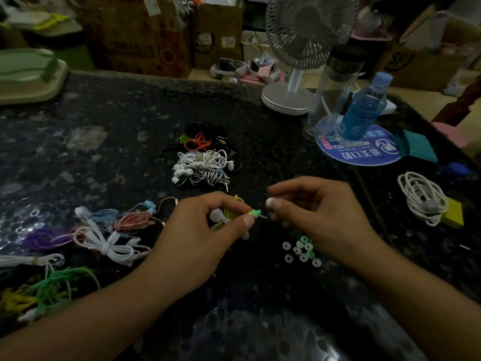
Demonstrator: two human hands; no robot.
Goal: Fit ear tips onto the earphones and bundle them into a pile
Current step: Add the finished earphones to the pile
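Left hand (208,225) grips a bundled yellow earphone (229,216), thumb and fingers pinching it so its green plug (256,213) points toward the right hand (315,212). That hand hovers just beside the plug with fingers curled; whether it pinches anything cannot be told. Loose ear tips (302,250) lie on the dark tabletop (104,152) below the right hand, and a pile of bundled earphones (203,165) sits beyond both hands.

The left hand (208,225) covers most of the yellow earphone bundle (230,214); the cardboard boxes (145,35) behind are blurred.
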